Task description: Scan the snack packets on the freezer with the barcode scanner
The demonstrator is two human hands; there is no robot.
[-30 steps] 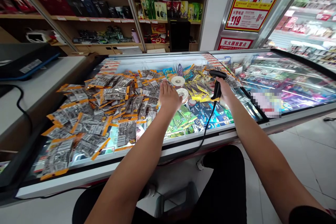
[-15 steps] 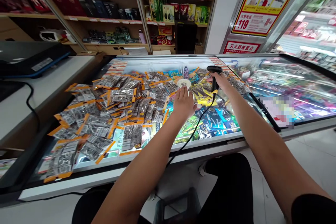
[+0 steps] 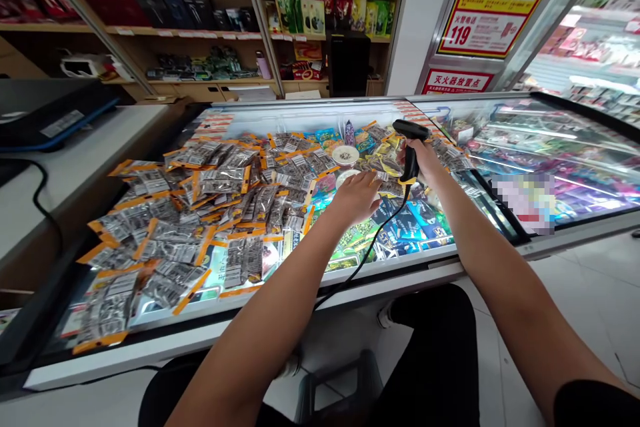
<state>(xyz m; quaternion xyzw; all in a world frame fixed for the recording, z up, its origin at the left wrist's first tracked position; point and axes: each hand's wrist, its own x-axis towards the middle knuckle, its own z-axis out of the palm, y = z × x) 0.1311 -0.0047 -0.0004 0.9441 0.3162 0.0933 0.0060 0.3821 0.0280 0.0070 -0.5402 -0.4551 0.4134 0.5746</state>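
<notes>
My right hand (image 3: 427, 159) is closed round the handle of a black barcode scanner (image 3: 410, 140), whose head points left over the snack packs. Its black cable (image 3: 367, 250) hangs down over the freezer's front edge. My left hand (image 3: 357, 197) reaches out flat, fingers stretched to the right, onto yellow and dark snack packets (image 3: 380, 177) beside a small round white tub (image 3: 345, 155). A wide heap of orange-edged grey sachets (image 3: 200, 213) lies on the glass lid to the left of both hands.
The chest freezer's glass lid (image 3: 550, 153) stretches to the right, with goods beneath. A grey counter (image 3: 75, 167) with a dark device and cable stands at the left. Shelves of boxed goods (image 3: 200, 13) line the back wall. My dark-trousered knees are below the freezer's edge.
My left hand has slid right and toward me, from beside the round tubs onto the yellow packets near the scanner. The scanner hand has stayed in roughly the same place.
</notes>
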